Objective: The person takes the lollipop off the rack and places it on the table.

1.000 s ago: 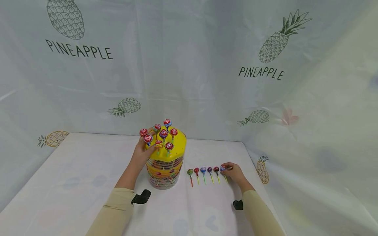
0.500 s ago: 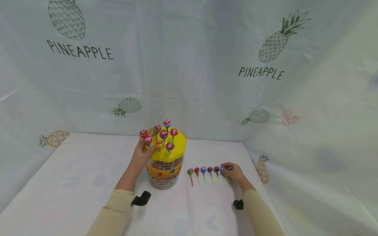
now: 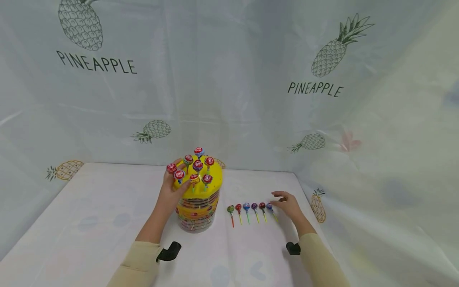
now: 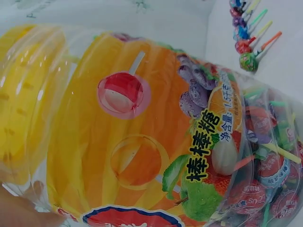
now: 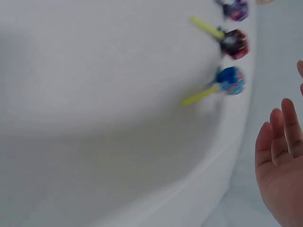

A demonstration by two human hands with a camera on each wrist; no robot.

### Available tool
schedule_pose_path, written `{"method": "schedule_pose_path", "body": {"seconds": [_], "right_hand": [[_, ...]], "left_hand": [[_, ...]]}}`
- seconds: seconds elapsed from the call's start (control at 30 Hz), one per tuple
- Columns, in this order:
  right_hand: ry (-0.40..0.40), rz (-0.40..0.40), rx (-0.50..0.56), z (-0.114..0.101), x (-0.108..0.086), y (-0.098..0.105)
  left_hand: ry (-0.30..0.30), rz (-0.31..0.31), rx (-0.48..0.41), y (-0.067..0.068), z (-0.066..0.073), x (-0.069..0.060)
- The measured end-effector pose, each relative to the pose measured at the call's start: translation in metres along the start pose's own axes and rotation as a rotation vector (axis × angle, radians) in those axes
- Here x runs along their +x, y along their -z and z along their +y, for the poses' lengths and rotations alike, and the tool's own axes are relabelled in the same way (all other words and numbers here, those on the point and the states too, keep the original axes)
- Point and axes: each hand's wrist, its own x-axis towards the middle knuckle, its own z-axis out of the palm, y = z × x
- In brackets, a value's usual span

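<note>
My left hand [image 3: 167, 196] grips the left side of the yellow lid [image 3: 216, 175] on a clear plastic candy jar [image 3: 196, 215]. Several wrapped lollipops stand upright in the lid, a purple-and-red lollipop [image 3: 197, 166] among them. In the left wrist view, more lollipops show through the wall below the orange fruit label [image 4: 137, 132]. On the table, several lollipops lie in a row right of the jar, heads away from me. My right hand [image 3: 289, 206] hovers just beside the rightmost blue lollipop [image 3: 270, 206], fingers extended and holding nothing.
A green lollipop [image 3: 230, 209] with a red stick ends the row nearest the jar. Black wrist mounts [image 3: 170, 252] show at both cuffs. Behind the white table [image 3: 107, 215] hangs a pineapple-print sheet [image 3: 251, 131].
My right hand has let go of the rightmost lollipop and lifted slightly away to the right. The lollipop lies on the table. The jar has shifted slightly left with my left hand.
</note>
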Motion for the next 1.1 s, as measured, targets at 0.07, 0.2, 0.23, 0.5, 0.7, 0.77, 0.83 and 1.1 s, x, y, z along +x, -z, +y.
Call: {"method": "schedule_pose_path", "body": {"seconds": [0.07, 0.2, 0.23, 0.5, 0.7, 0.77, 0.83, 1.1], "right_hand": [[0.039, -0.006, 0.026, -0.01, -0.002, 0.002], [0.091, -0.027, 0.106, -0.043, -0.011, 0.002], [0.111, -0.033, 0.123, -0.055, -0.016, 0.001], [0.332, -0.1, 0.27, -0.135, -0.041, -0.018], [0.426, -0.171, 0.399, -0.163, -0.042, -0.039], [0.426, -0.186, 0.433, -0.176, -0.044, -0.044], [0.424, -0.198, 0.467, -0.188, -0.047, -0.049], [0.475, -0.253, 0.572, -0.231, -0.053, -0.065]], "left_hand": [[0.004, 0.007, 0.003, 0.001, -0.001, -0.003], [0.004, 0.018, 0.003, 0.001, -0.003, -0.008], [0.0, 0.022, 0.004, 0.001, -0.003, -0.009], [-0.085, 0.073, 0.059, 0.001, -0.001, -0.021], [-0.112, 0.081, 0.07, 0.001, 0.003, -0.029], [-0.118, 0.084, 0.08, 0.001, 0.003, -0.031], [-0.118, 0.085, 0.09, 0.001, 0.003, -0.034], [-0.156, 0.091, 0.085, 0.001, 0.001, -0.041]]}}
